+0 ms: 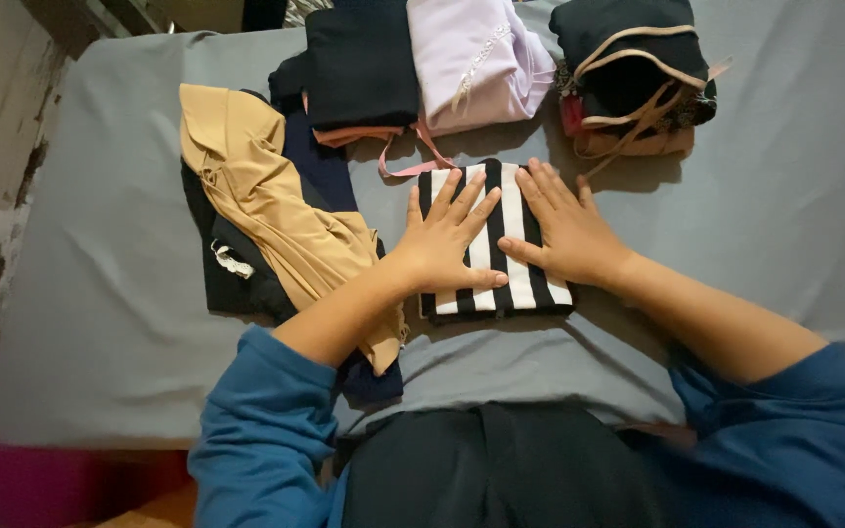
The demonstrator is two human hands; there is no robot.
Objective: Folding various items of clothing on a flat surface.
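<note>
Left hand [447, 240] and right hand [564, 230], fingers spread, gripping nothing, press flat on folded black-and-white striped cloth [497, 293] atop grey sheet [784, 196].

Single head-worn view, looking steeply down from above, close over the grey bed [784, 196], no second view

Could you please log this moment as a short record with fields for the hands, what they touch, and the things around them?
surface: grey sheet
left hand: flat, fingers spread, on striped folded cloth
right hand: flat on the same cloth
left of hands: tan garment lying over dark clothes
beyond hands: black folded garment, lilac folded garment, black bundle with tan trim
</note>
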